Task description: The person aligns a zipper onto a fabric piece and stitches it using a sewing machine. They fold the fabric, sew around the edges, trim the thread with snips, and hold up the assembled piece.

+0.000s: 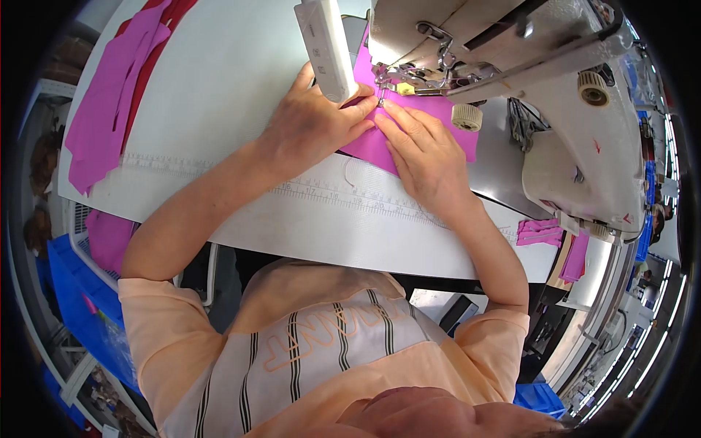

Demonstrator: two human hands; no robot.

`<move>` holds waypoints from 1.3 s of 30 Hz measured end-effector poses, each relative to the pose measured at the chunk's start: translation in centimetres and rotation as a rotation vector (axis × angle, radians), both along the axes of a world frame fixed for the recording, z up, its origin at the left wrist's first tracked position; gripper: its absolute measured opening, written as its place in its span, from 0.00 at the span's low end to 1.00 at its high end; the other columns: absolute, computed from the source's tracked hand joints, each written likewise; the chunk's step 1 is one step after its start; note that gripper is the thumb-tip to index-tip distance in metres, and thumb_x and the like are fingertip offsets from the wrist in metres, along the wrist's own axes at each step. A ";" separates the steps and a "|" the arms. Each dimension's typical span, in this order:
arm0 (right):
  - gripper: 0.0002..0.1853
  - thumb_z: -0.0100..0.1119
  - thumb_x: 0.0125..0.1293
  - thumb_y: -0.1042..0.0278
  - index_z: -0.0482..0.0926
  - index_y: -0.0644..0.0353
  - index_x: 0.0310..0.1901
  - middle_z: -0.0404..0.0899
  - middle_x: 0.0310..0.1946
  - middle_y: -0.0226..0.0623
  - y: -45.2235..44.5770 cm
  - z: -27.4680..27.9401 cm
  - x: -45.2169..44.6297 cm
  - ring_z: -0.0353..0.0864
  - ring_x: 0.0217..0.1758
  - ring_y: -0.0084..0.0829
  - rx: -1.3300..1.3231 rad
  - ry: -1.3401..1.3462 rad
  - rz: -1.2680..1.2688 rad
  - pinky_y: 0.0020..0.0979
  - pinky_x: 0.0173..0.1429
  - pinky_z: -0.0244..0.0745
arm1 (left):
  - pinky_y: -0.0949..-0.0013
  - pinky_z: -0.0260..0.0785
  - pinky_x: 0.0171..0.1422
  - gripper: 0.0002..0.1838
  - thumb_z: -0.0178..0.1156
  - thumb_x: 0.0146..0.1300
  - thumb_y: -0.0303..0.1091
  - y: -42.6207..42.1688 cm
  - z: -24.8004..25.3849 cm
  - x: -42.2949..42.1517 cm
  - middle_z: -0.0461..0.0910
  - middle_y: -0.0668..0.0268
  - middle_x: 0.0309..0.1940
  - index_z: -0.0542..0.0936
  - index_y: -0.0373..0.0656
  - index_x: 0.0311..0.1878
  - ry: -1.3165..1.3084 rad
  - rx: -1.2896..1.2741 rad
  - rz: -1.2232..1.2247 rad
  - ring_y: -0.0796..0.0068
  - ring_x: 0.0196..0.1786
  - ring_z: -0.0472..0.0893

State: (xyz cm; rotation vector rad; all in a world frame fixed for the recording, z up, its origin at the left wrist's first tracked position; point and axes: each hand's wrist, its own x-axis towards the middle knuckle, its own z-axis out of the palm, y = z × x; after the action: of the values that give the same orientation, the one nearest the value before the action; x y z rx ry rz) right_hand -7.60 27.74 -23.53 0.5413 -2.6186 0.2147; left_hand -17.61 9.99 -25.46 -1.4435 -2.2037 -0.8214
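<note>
A bright pink fabric piece (447, 120) lies under the presser foot (381, 93) of a sewing machine (504, 44). My left hand (318, 117) is at the fabric's left side, thumb and forefinger closed together on it beside the foot. Part of that hand is hidden behind a white box-shaped device (326, 51). From the right, my right hand (429, 150) rests on the fabric with its fingers stretched out flat, the tips just in front of the foot. Both sets of fingertips nearly meet there.
More pink pieces (109, 109) lie over red fabric (157, 69) on the left of the white table (241, 80). A printed ruler (328, 191) crosses the tabletop. Small pink strips (539, 232) are at the right edge. A blue bin (80, 292) stands lower left.
</note>
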 end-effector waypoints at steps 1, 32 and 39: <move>0.17 0.60 0.51 0.76 0.80 0.61 0.45 0.78 0.51 0.35 0.0 -0.1 -0.1 0.78 0.42 0.31 -0.003 0.005 0.003 0.31 0.42 0.75 | 0.62 0.67 0.54 0.12 0.67 0.52 0.33 0.0 0.2 0.0 0.81 0.71 0.40 0.83 0.43 0.41 0.014 -0.002 0.003 0.72 0.40 0.80; 0.14 0.55 0.67 0.64 0.78 0.64 0.48 0.78 0.26 0.33 4.8 0.7 -2.2 0.73 0.26 0.23 -1.821 -0.791 0.013 0.23 0.29 0.68 | 0.60 0.65 0.58 0.12 0.65 0.55 0.36 0.1 -0.2 0.1 0.83 0.71 0.42 0.82 0.44 0.42 0.034 -0.019 0.001 0.70 0.42 0.81; 0.13 0.62 0.54 0.74 0.83 0.55 0.43 0.82 0.45 0.34 0.8 -0.5 -1.5 0.79 0.45 0.35 -0.153 0.024 -0.048 0.33 0.47 0.76 | 0.57 0.64 0.56 0.14 0.65 0.55 0.37 -0.4 -0.1 0.5 0.82 0.70 0.45 0.83 0.47 0.44 0.074 -0.076 0.010 0.71 0.43 0.81</move>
State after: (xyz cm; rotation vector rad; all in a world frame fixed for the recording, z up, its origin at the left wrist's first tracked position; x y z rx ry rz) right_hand -9.06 28.53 -24.05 0.4257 -2.5618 0.3874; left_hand -17.14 9.61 -25.58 -1.4730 -2.2067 -0.6762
